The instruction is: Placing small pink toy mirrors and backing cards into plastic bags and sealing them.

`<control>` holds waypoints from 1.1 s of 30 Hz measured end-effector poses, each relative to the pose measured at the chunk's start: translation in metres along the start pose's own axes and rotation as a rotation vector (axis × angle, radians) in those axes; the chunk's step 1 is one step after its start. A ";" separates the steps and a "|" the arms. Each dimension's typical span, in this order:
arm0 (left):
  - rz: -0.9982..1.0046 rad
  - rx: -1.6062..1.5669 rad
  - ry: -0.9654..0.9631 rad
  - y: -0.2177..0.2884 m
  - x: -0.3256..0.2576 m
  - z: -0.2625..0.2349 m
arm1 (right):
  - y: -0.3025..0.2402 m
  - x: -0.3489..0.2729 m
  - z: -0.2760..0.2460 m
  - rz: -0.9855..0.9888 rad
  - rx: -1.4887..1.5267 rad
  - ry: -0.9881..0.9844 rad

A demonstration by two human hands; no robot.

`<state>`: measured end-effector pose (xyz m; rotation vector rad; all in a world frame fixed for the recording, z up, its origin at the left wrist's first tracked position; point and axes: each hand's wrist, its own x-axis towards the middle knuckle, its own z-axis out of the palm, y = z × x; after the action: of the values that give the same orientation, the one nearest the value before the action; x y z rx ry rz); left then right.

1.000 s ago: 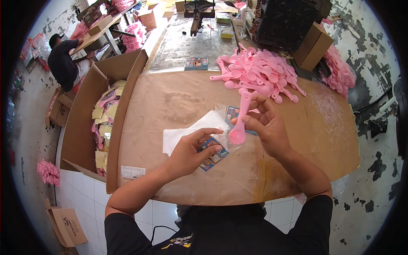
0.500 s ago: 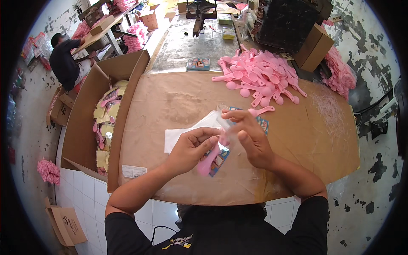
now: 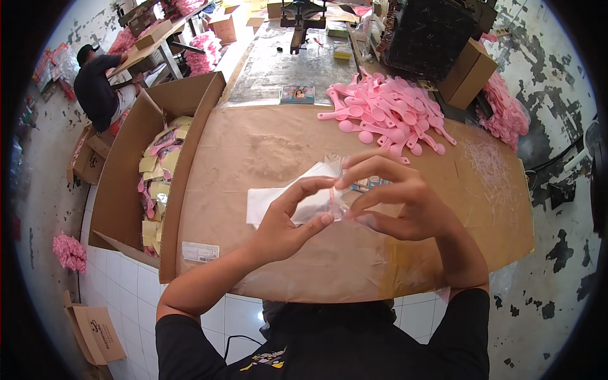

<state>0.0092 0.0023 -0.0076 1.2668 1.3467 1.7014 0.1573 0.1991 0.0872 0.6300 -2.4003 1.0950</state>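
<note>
Between my two hands is a clear plastic bag (image 3: 337, 201), with a pinkish streak showing in it; the rest of its contents I cannot make out. My left hand (image 3: 282, 225) grips its left side, forefinger at the top and thumb lower down. On the right, my right hand (image 3: 408, 199) has its fingers curved around the other side. Below the hands lies a stack of flat white bags (image 3: 266, 204). Blue printed cards (image 3: 367, 183) sit partly hidden under my right hand.
A large heap of pink measuring spoons (image 3: 392, 114) covers the table's far right. At left stands a long open carton (image 3: 187, 152) holding bagged pink spoons with yellowish cards. A small card stack (image 3: 297, 94) lies farther back. Another person (image 3: 98, 88) sits beyond the carton.
The pink spoon and blue card seen hanging below my left hand no longer show there. Both hands have come round the clear bag, and my right hand has turned inward.
</note>
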 end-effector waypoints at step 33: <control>-0.022 0.354 0.004 0.003 -0.012 0.009 | 0.012 -0.008 0.054 -0.076 -0.918 0.111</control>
<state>0.0218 -0.0065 -0.0079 1.4318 1.7120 1.4936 0.1471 0.1660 0.0437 0.3090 -2.4026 -0.0667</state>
